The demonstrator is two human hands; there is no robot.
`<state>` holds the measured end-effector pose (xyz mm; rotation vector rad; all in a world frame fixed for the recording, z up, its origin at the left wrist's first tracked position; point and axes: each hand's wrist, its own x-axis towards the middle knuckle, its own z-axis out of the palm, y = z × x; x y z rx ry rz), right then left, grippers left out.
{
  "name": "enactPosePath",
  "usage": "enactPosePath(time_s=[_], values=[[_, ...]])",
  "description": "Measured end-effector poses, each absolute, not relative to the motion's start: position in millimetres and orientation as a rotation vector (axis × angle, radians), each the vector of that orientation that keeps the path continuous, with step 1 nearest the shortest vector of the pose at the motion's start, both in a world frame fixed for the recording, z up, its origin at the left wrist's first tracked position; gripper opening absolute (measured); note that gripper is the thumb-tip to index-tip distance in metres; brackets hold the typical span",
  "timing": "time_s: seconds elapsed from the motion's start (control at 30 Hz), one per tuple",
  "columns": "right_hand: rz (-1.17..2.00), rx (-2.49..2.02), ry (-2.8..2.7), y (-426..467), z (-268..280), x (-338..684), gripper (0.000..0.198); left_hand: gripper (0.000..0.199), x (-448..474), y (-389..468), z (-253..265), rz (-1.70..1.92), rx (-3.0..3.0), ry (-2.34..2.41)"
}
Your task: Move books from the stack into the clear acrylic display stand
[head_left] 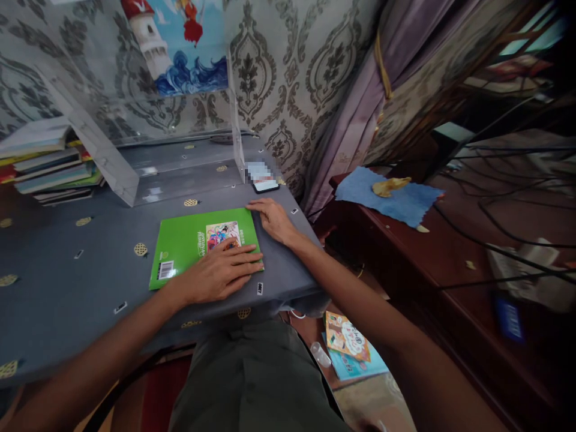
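Note:
A closed green book (180, 240) with a small picture panel and a barcode lies flat on the grey tablecloth. Spread across its lower right part is my left hand (220, 271), palm down, fingers stretched out and partly covering the picture. My right hand (273, 219) rests at the book's far right corner, fingers extended with their tips at the edge; the thumb side is partly hidden. Neither hand is wrapped round anything.
A clear plastic stand (121, 174) rises behind the book, with a phone (265, 185) beside it. Stacked books (54, 162) are at far left. To the right, a dark red cabinet (387, 246) carries a blue cloth (360, 192) and cables. More books (355, 363) lie low, near the floor.

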<state>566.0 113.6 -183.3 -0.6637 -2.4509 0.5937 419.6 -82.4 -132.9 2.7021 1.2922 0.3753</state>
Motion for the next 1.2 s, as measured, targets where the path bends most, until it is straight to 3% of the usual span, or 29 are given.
enactPosePath(time_s=[0.27, 0.57, 0.77, 1.2], values=[[0.597, -0.639, -2.453, 81, -175, 581, 0.048, 0.032, 424, -87, -126, 0.466, 2.783, 1.359], [0.919, -0.347, -2.44, -23, -166, 623, 0.057, 0.022, 419, -91, -138, 0.709, 2.865, 1.338], [0.954, -0.487, -2.529, 1, -160, 614, 0.06, 0.026, 422, -89, -136, 0.74, 2.77, 1.339], [0.65, -0.488, -2.644, 81, -174, 570, 0.047, 0.025, 424, -91, -132, 0.648, 2.74, 1.393]])
